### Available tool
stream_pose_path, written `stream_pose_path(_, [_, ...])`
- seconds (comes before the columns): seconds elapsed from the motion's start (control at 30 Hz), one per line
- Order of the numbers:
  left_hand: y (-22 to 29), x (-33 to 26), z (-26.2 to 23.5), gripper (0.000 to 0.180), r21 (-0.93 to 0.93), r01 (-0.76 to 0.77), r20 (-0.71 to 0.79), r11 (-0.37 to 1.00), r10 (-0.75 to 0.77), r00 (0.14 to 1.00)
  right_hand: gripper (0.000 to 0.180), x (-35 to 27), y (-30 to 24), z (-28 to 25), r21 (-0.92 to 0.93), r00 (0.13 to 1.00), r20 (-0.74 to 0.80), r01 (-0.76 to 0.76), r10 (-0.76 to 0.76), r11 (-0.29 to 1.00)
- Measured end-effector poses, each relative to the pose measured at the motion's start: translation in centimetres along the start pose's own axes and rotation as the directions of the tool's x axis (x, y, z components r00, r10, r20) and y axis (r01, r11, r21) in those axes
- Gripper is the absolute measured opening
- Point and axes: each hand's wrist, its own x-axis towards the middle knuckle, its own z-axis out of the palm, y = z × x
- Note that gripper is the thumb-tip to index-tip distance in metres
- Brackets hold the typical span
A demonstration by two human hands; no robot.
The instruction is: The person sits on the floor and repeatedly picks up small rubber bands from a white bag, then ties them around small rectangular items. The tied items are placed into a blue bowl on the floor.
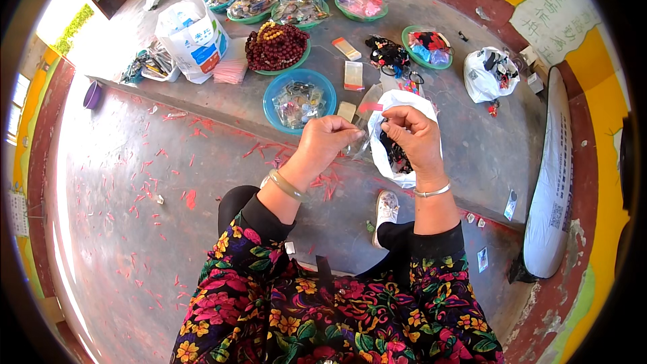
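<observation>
My left hand (325, 143) is closed in a pinch on a small clear plastic bag (360, 140), which spreads between my hands. My right hand (414, 136) is also closed, its thumb and fingertips pressed together. What it pinches is too small to make out. A short red strip (370, 106) shows right beside those fingertips. Below my right hand stands an open white plastic bag (379, 155) with dark items inside, partly hidden by the hand. Left of it, a blue basin (271, 104) holds small clear packets, just beyond my left hand.
Green baskets (251, 19) of packaged trinkets stand on the raised ledge, near dark red bead strings (278, 47) and a white bag (195, 40). Another white bag (482, 84) stands right. A long wrapped roll (549, 182) leans by the wall. Red strips litter the lower floor (155, 168).
</observation>
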Motion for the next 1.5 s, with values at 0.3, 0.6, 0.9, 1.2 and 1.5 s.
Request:
stream_pose_path(0.3, [-0.4,0.0,0.4,0.017,0.204,-0.117,-0.026,0.972,0.125,0.992,0.014,-0.5,-0.7,1.0,-0.356,0.996,0.085,0.007,0.025,0.934])
stream_pose_path(0.6, [0.4,-0.1,0.3,0.024,0.291,0.067,-0.047,0.954,-0.055,0.997,0.011,-0.3,-0.8,1.6,-0.612,0.904,0.132,0.397,-0.406,0.684])
stream_pose_path(0.9, [0.4,-0.3,0.3,0.019,0.323,-0.004,0.013,0.946,0.0,1.0,0.011,-0.5,-1.4,1.4,-0.494,0.978,0.185,0.18,-0.099,0.851])
stream_pose_path(1.2, [-1.1,-0.2,0.6,0.022,0.167,-0.121,0.136,0.978,0.098,0.986,0.009,-0.3,0.3,1.2,-0.339,0.996,0.09,0.033,-0.002,0.94])
stream_pose_path(1.5, [-1.0,0.2,0.5,0.018,0.3,0.003,0.208,0.954,-0.069,0.976,0.01,-0.3,-0.1,0.6,-0.259,0.975,0.173,-0.091,0.139,0.962])
